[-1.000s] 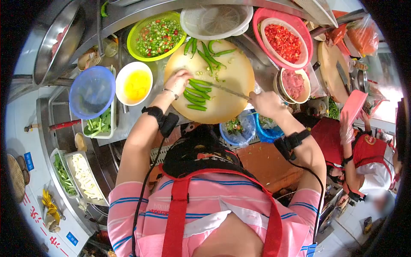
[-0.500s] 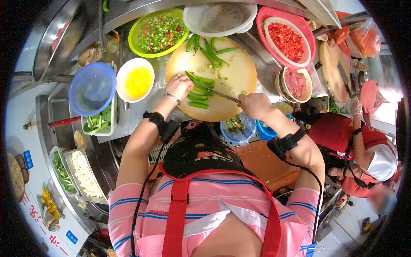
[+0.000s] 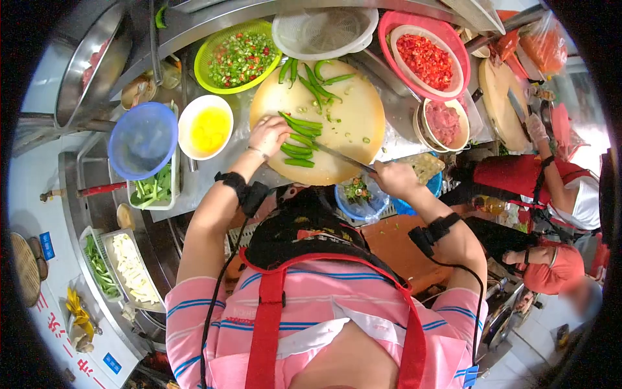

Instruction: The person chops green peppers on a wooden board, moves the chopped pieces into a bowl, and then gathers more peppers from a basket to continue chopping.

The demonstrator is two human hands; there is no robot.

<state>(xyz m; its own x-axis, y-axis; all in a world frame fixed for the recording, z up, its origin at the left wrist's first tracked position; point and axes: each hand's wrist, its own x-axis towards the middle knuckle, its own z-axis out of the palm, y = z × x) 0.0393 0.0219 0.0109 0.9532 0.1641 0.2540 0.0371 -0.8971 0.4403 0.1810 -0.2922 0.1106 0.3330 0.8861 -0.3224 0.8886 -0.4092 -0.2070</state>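
On the round cutting board (image 3: 360,123), a row of green chilies (image 3: 299,144) lies side by side. The curled fingers of my left hand (image 3: 269,134) press on the left ends of the chilies and hold them down. My right hand (image 3: 396,179) is closed around the handle of a knife (image 3: 345,157); its blade points left across the board, the tip close to the right ends of the row. More loose green chilies (image 3: 314,83) lie toward the far side of the board, with small cut pieces scattered about.
Behind the board stand a green basket of chopped chilies (image 3: 210,47), a white strainer (image 3: 324,29) and a pink basket (image 3: 385,32) around chopped red chilies. A bowl of yellow liquid (image 3: 206,126) is left, a bowl of meat (image 3: 444,123) right. A co-worker's gloved hand (image 3: 536,128) is far right.
My right hand and the knife have moved a little right and toward me, drawing the blade back from the chilies. My left hand stays on the row. The co-worker at right has shifted.
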